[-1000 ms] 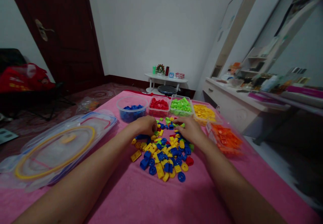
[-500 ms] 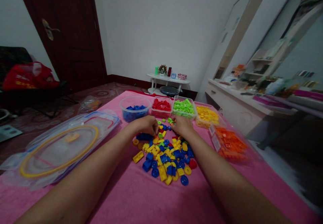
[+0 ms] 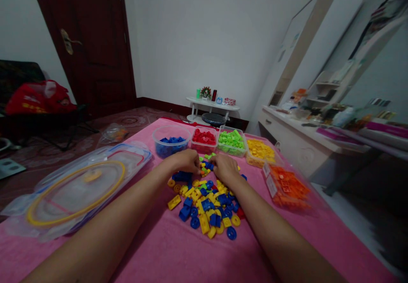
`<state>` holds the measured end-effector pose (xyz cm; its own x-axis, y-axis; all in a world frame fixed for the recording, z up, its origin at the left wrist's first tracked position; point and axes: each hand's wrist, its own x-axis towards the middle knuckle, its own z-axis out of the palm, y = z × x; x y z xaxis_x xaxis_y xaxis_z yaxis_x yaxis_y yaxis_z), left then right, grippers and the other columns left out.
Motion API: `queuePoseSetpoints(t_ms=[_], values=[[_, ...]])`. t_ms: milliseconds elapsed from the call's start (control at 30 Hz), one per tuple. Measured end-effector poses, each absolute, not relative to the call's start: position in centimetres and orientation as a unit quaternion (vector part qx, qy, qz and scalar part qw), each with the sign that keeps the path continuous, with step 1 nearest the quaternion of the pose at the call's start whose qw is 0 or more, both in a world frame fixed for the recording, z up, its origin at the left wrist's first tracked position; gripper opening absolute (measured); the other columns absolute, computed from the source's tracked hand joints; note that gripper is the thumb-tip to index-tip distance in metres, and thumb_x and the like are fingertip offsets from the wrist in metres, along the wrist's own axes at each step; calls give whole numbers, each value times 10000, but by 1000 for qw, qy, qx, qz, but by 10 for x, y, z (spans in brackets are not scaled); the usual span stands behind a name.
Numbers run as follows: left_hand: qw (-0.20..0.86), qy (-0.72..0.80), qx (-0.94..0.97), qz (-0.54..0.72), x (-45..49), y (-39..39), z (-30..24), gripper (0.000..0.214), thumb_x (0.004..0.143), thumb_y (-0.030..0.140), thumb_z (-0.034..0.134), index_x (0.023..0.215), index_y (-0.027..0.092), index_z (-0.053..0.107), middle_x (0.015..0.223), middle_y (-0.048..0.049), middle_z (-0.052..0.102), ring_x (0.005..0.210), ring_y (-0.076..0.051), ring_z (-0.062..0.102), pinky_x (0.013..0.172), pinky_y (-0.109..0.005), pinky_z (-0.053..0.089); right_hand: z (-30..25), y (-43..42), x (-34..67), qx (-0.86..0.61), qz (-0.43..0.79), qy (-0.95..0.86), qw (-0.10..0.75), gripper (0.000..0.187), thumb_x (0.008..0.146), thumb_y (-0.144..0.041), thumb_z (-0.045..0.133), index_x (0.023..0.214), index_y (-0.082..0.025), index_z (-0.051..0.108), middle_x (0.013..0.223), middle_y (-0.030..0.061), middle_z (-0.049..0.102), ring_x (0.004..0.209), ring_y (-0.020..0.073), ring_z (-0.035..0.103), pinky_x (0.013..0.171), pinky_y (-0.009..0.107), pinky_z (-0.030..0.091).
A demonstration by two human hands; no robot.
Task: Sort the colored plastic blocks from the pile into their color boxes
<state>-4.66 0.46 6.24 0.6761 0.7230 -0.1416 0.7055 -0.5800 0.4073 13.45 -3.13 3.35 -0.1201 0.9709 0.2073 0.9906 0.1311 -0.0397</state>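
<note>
A loose heap of mixed toy building bricks (image 3: 207, 204), mostly yellow and blue with round wheel-like pieces, lies on the pink cloth. At its far left edge my left hand (image 3: 188, 161) is closed, fingertips bent down among small pieces; what they pinch is hidden. My right hand (image 3: 225, 167) reaches over the far right part of the heap, its fingers curled down and together, and whatever is in them cannot be seen. Small green, yellow and blue bricks (image 3: 207, 165) show in the gap between both hands.
Beyond the hands stand tubs of blue bricks (image 3: 172, 145), red bricks (image 3: 204, 137), green bricks (image 3: 231, 140) and yellow bricks (image 3: 260, 150). A clear box of orange bricks (image 3: 287, 185) is at the right. Stacked plastic lids (image 3: 76, 193) lie at the left.
My right hand has shifted left, closer to my left hand, over the small pieces. My left hand stays nearly in place. The view has tilted slightly.
</note>
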Motion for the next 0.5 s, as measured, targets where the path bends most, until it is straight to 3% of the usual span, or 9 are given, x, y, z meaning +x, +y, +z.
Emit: queuePoseSetpoints(t_ms=[167, 300, 400, 500], values=[[304, 429, 846, 87, -47, 12, 61, 318, 779, 382, 505, 712, 112, 660, 516, 3, 538, 464, -94, 443, 445, -201, 302, 38, -40, 143, -640, -41, -731, 234, 201, 723, -219, 580, 906, -222, 665, 833, 24, 683, 804, 174, 600, 697, 270, 408], [403, 387, 819, 130, -40, 10, 58, 374, 778, 464, 508, 750, 116, 640, 574, -4, 561, 482, -88, 438, 452, -190, 310, 36, -53, 144, -578, 130, -723, 355, 427, 722, -234, 582, 1146, -186, 573, 780, 3, 646, 648, 122, 577, 589, 224, 417], [437, 338, 820, 151, -33, 4, 59, 420, 760, 516, 524, 707, 112, 624, 589, -5, 557, 493, -80, 414, 457, -189, 301, 32, -63, 138, -526, 207, -728, 387, 462, 732, -221, 565, 1191, -170, 575, 693, -13, 615, 554, 101, 536, 524, 208, 399], [420, 322, 829, 180, -26, -1, 60, 467, 745, 560, 531, 627, 113, 601, 534, 6, 508, 476, -73, 378, 450, -195, 269, 33, -69, 134, -516, 204, -727, 405, 384, 730, -205, 559, 1103, -190, 649, 595, -33, 586, 493, 91, 485, 487, 202, 369]])
